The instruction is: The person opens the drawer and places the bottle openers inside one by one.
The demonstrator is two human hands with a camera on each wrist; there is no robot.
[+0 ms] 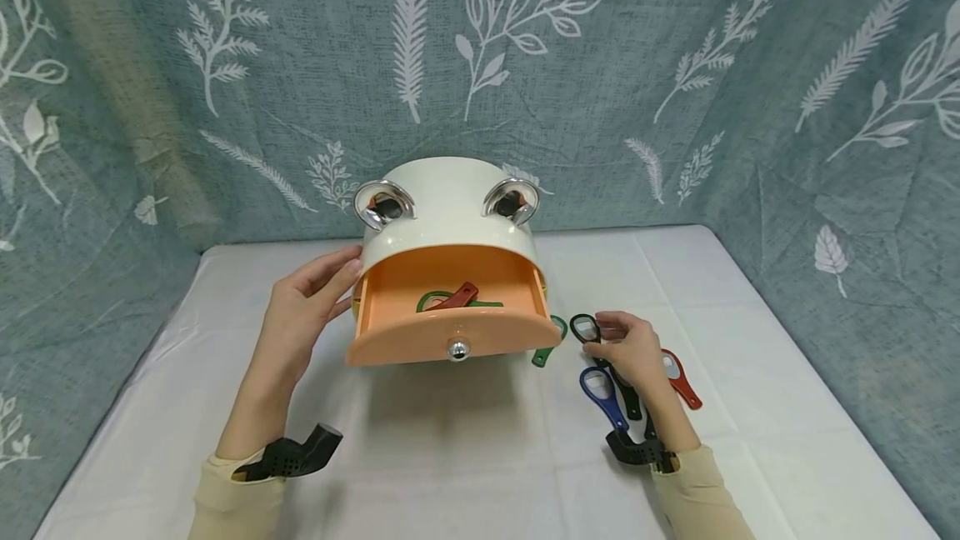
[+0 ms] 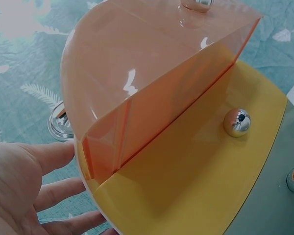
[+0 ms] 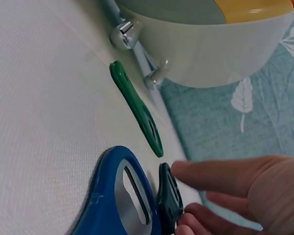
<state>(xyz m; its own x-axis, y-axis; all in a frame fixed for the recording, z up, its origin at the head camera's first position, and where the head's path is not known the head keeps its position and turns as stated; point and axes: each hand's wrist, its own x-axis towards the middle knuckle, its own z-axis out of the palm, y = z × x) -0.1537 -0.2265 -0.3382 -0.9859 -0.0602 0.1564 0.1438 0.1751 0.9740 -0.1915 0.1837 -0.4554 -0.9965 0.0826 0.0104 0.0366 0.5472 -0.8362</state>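
A white frog-like drawer box (image 1: pixel 450 190) has its orange top drawer (image 1: pixel 459 336) pulled out. Inside the drawer lie a green loop-headed tool (image 1: pixel 486 304) and a red one (image 1: pixel 459 297). My left hand (image 2: pixel 19 186) touches the box's side edge with extended fingers. At the table's right, my right hand (image 1: pixel 628 347) pinches a black loop-headed tool (image 3: pixel 170 196) between thumb and fingers. A blue one (image 3: pixel 105 196), with a shiny oval inset, lies close by. Another dark handle (image 1: pixel 628 398) shows beneath the hand.
A green loop-headed tool (image 3: pixel 137 110) lies beside the box, and a red one (image 1: pixel 682 382) lies right of my right hand. Below the orange drawer are a yellow drawer (image 2: pixel 186 171) and a green one (image 2: pixel 279 205). Patterned cloth (image 1: pixel 480 48) hangs behind the white table (image 1: pixel 450 473).
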